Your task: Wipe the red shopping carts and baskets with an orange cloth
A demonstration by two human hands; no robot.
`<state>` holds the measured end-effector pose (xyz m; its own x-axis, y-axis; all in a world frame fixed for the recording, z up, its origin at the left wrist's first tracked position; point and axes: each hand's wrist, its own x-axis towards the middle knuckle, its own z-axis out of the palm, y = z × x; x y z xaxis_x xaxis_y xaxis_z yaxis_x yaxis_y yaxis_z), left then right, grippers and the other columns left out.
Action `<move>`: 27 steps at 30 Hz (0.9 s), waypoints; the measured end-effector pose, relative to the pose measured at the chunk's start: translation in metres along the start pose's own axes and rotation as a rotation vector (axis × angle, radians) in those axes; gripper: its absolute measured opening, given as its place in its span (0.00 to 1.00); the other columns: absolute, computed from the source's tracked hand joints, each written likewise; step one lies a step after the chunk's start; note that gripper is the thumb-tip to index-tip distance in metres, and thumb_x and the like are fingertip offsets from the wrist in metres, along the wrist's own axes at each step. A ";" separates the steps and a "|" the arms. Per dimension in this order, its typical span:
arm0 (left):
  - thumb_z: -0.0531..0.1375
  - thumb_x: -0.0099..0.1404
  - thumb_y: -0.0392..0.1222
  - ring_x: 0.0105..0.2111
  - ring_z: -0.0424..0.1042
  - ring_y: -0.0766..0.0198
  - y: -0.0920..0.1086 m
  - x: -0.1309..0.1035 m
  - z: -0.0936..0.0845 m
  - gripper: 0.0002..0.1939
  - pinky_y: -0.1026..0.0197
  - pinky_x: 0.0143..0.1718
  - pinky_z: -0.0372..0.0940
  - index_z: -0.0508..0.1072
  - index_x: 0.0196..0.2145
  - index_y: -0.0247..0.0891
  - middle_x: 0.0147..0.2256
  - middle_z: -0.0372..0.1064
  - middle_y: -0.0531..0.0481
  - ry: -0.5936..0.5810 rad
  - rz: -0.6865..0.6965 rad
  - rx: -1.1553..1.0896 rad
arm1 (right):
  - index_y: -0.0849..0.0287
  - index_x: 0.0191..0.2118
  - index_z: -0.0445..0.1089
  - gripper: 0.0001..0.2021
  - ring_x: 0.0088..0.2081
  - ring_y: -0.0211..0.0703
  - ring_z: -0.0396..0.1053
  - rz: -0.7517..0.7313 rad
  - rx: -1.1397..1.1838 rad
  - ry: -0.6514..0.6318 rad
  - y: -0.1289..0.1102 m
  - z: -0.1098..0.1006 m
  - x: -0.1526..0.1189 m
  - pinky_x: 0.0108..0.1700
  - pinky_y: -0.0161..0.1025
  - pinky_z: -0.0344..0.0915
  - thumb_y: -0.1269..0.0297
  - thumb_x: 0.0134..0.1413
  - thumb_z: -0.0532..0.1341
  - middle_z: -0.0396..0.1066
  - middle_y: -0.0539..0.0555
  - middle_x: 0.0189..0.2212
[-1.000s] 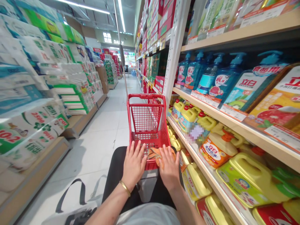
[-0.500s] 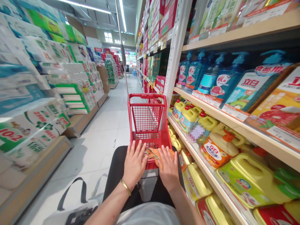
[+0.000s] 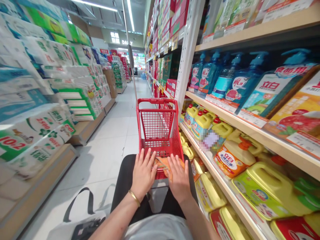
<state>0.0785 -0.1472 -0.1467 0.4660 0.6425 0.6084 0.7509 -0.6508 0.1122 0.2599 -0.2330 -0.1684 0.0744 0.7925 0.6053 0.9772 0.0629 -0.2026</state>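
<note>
My left hand (image 3: 144, 171) lies palm down with its fingers stretched out, over my knee at the near end of a red shopping basket cart (image 3: 158, 125). A gold bangle (image 3: 134, 198) circles that wrist. My right hand (image 3: 178, 176) is likewise flat with fingers spread, its fingertips over an orange cloth (image 3: 162, 162). The cloth sits between the two hands, partly covered by the right one; whether the fingers press on it I cannot tell. Neither hand grips anything. The cart stands just beyond my knees, with a tall thin pole (image 3: 132, 63) rising at its left side.
Shelves on the right hold blue pump bottles (image 3: 236, 86) above yellow detergent jugs (image 3: 272, 190). Stacked tissue packs (image 3: 40, 133) line the left. A white bag with a black strap (image 3: 90, 200) rests on the floor at lower left. The tiled aisle (image 3: 127, 113) runs ahead.
The view has shifted very slightly. Both hands, the orange cloth and the cart keep practically the same places.
</note>
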 end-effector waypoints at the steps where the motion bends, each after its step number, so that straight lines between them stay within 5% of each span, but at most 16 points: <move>1: 0.54 0.75 0.44 0.75 0.39 0.44 0.000 0.000 0.000 0.30 0.34 0.72 0.49 0.59 0.72 0.42 0.74 0.49 0.47 0.004 -0.001 -0.002 | 0.51 0.75 0.49 0.27 0.75 0.50 0.49 0.067 -0.017 0.008 0.015 -0.004 0.000 0.75 0.63 0.30 0.62 0.76 0.48 0.55 0.55 0.72; 5: 0.54 0.75 0.45 0.75 0.38 0.45 0.007 0.001 0.001 0.30 0.34 0.73 0.47 0.58 0.72 0.43 0.73 0.50 0.48 0.003 0.005 -0.013 | 0.52 0.76 0.47 0.27 0.76 0.53 0.43 0.243 -0.051 0.029 0.047 -0.011 0.001 0.73 0.68 0.34 0.60 0.77 0.44 0.52 0.56 0.74; 11: 0.54 0.75 0.45 0.75 0.39 0.45 0.006 0.000 -0.001 0.30 0.35 0.73 0.47 0.59 0.72 0.44 0.73 0.49 0.49 -0.010 -0.012 -0.016 | 0.48 0.72 0.59 0.25 0.74 0.53 0.49 0.022 0.011 0.030 -0.017 0.006 -0.001 0.75 0.61 0.35 0.63 0.74 0.52 0.57 0.53 0.72; 13: 0.54 0.75 0.45 0.75 0.40 0.45 0.002 0.000 -0.001 0.30 0.34 0.72 0.48 0.58 0.72 0.45 0.74 0.49 0.48 -0.008 -0.017 -0.014 | 0.46 0.72 0.58 0.25 0.73 0.53 0.52 -0.007 0.022 0.018 -0.023 0.007 0.000 0.75 0.61 0.34 0.62 0.73 0.53 0.58 0.52 0.71; 19: 0.54 0.75 0.44 0.75 0.39 0.45 0.003 0.001 0.000 0.31 0.34 0.73 0.47 0.57 0.73 0.45 0.74 0.48 0.48 0.001 -0.016 -0.022 | 0.50 0.75 0.50 0.26 0.76 0.56 0.42 0.233 -0.001 0.039 0.045 -0.009 -0.003 0.73 0.70 0.35 0.61 0.76 0.46 0.51 0.56 0.74; 21: 0.55 0.74 0.45 0.75 0.38 0.45 0.007 0.001 0.000 0.32 0.35 0.73 0.46 0.56 0.73 0.45 0.74 0.48 0.49 -0.002 -0.015 -0.030 | 0.52 0.75 0.49 0.27 0.76 0.56 0.41 0.271 0.002 0.045 0.051 -0.009 -0.004 0.72 0.70 0.38 0.60 0.76 0.45 0.50 0.57 0.74; 27: 0.54 0.75 0.45 0.75 0.39 0.45 0.007 0.000 0.000 0.30 0.35 0.73 0.47 0.59 0.72 0.43 0.73 0.49 0.48 -0.011 -0.004 -0.002 | 0.47 0.73 0.56 0.26 0.75 0.52 0.47 -0.006 0.013 0.016 -0.013 0.007 -0.005 0.75 0.62 0.31 0.62 0.74 0.52 0.56 0.52 0.72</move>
<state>0.0836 -0.1522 -0.1458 0.4684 0.6493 0.5992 0.7516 -0.6493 0.1162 0.2451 -0.2331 -0.1741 0.0715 0.7823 0.6188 0.9750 0.0761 -0.2088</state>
